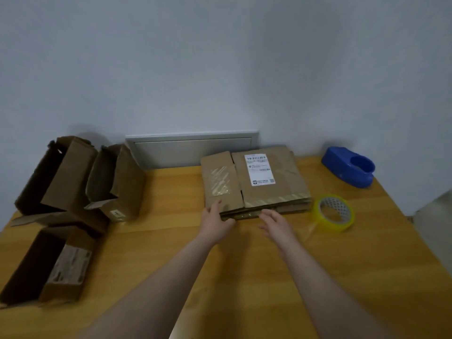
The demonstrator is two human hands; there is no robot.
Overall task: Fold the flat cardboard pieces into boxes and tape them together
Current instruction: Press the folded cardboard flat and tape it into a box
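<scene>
Head view. The left hand [215, 222] lies on the near left corner of a stack of flat brown cardboard pieces [269, 192], its fingers fairly straight on the top sheet. Whether the thumb is tucked under the edge cannot be told. The right hand [275, 223] is spread and holds nothing, with its fingertips at the stack's near edge; actual contact cannot be confirmed. The stack rests on the yellow wooden table [244, 277], directly ahead of both hands, and its top piece bears a white printed shipping label [260, 169]. Just outward of the right hand lies a roll of clear yellowish packing tape [333, 212], and beyond that roll, well apart, sits a blue plastic tape dispenser [349, 170]. Well outward of the left hand stand three open brown cardboard boxes [61, 177], already folded up. The step in hand appears to be taking the next flat piece from the stack. The next move likely calls for separating the top sheet alone, sliding a thumb under its edge, and drawing it toward the body into the bare table area before the flaps are opened out.
</scene>
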